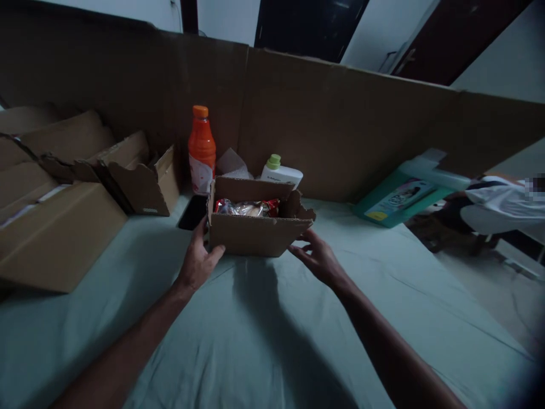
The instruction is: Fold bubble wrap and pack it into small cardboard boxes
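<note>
- From my remote seat I judge the step in hand to be handling the small box (251, 236), which sits mid-table just in front of the bottles, so I'd want an even pull at both ends.
- Its top is open and a shiny packet (247, 208) lies inside; I'd hold the box level so nothing slides toward the ragged right end.
- I'd press on the firm lower walls, not the torn flaps (thin cardboard like that would probably fold under a hard pinch).
- The phone (191, 212) lies just beside the left end and the white bottle (281, 173) stands behind, so I'd favour small, slow moves there, clear of the orange bottle (202, 150) too.
- My left hand (200, 258) grasps the box's left end: thumb across the front face low down, fingers along the side.
- My right hand (317, 255) is at the lower right corner, fingers bent and spread; I can't tell whether it grips or merely touches.
- Both forearms reach forward over the green sheet (255, 341), converging on the box, wrists low.
</note>
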The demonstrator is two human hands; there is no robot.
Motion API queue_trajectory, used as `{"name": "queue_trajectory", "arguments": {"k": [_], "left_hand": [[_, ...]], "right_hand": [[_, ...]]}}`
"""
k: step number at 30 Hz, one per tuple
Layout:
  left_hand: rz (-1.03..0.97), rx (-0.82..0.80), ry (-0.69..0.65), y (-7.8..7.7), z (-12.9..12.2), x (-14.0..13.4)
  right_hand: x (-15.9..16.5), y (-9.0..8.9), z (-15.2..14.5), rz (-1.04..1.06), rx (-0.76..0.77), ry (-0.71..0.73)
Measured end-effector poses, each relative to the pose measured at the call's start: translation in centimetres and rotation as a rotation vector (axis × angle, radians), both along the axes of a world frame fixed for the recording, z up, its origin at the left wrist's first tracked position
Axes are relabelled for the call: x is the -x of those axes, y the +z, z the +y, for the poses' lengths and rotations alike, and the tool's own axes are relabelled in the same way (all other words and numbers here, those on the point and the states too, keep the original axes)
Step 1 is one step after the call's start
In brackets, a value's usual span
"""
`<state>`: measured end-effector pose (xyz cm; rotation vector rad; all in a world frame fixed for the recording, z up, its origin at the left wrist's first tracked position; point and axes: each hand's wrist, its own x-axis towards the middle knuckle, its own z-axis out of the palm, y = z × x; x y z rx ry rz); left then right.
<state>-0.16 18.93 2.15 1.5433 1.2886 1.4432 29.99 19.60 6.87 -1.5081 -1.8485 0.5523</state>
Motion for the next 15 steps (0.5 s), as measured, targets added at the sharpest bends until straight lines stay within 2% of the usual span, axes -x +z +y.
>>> {"name": "queue_trajectory", "arguments": {"k": [2,4,7,10,12,15], "left_hand": [[-0.024,0.083,-0.006,0.0,0.4,-0.3],[-0.024,0.116,0.016,0.6,0.7,-1.0],[-0.068,0.067,-0.047,1.6,0.4,-3.2],[-0.122,0.034,-0.194,1.9,-1.2,-5.7],[-0.131,0.080,-0.285,1.5,-2.9,-6.2],[-0.137,0.181,-0.342,0.5,-5.3,-4.5]], "right_hand": [[1.4,-0.5,1.0,0.066,0.016,-0.004],[1.8,-0.3,1.3,0.099,0.012,-0.028],[0.2,0.5,-0.7,0.099,-0.033,-0.129],[-2.0,0.6,-6.2,0.016,-0.119,-0.321],[-2.6,-0.1,-11.0,-0.057,-0.172,-0.398],[-1.4,-2.1,-17.8,-0.157,-0.254,-0.360]]}}
